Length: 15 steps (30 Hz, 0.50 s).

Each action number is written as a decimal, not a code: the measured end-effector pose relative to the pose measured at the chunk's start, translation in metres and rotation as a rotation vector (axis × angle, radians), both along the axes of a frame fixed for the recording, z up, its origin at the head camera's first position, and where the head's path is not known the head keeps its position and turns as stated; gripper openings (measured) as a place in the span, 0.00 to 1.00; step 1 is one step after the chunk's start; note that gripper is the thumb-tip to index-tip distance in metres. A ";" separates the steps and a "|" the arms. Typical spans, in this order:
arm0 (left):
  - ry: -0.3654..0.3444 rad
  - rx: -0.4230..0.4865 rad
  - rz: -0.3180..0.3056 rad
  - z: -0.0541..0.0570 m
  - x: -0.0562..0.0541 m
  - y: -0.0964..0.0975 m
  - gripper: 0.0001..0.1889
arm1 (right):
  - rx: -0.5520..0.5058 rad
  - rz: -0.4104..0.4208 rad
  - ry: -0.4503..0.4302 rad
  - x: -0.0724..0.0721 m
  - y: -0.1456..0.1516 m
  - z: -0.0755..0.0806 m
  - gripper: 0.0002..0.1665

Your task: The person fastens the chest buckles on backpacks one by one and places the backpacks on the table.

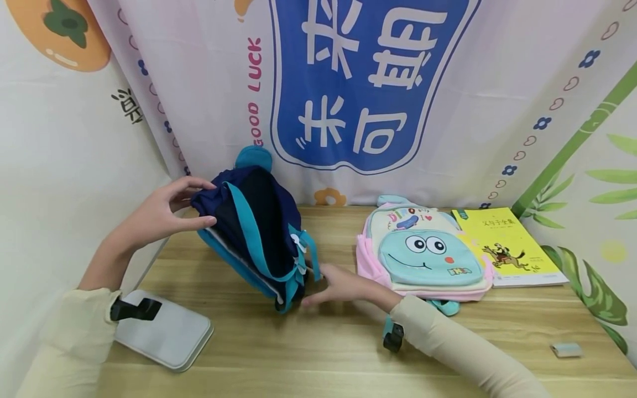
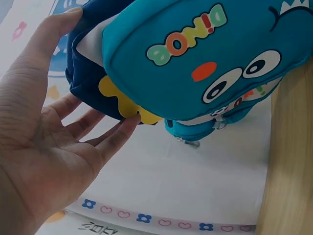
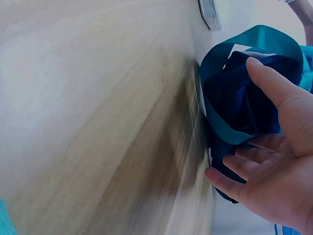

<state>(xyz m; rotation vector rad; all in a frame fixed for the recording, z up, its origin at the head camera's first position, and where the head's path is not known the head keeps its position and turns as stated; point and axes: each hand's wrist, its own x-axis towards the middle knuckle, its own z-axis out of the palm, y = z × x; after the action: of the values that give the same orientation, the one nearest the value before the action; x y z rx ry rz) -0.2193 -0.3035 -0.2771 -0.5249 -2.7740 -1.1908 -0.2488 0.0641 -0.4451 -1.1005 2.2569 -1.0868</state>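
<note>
Curtain (image 1: 343,91): "GOOD LUCK"; navy-teal backpack (image 2: 178,83): "DINO"

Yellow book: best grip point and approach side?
Probably pinch the book, cover and underside, at its near right corner, coming from the near side. It lies flat, and that corner is uncovered with bare tabletop in front. Its left part is partly hidden by the pink-and-teal backpack.

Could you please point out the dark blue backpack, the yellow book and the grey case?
Dark blue backpack (image 2: 183,73): left wrist view, on its teal front.
Yellow book (image 1: 520,239): head view, on its front cover.
Grey case (image 1: 166,334): head view, on its top.
</note>
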 end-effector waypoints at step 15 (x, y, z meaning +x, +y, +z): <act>-0.065 -0.034 -0.008 -0.004 0.002 -0.012 0.28 | -0.015 -0.006 0.077 -0.002 0.001 -0.001 0.51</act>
<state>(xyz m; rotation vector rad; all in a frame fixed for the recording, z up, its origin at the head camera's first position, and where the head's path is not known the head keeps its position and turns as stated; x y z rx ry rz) -0.2175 -0.3154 -0.2811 -0.5103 -2.8534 -1.1855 -0.2504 0.0652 -0.4458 -1.1613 2.3156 -1.0824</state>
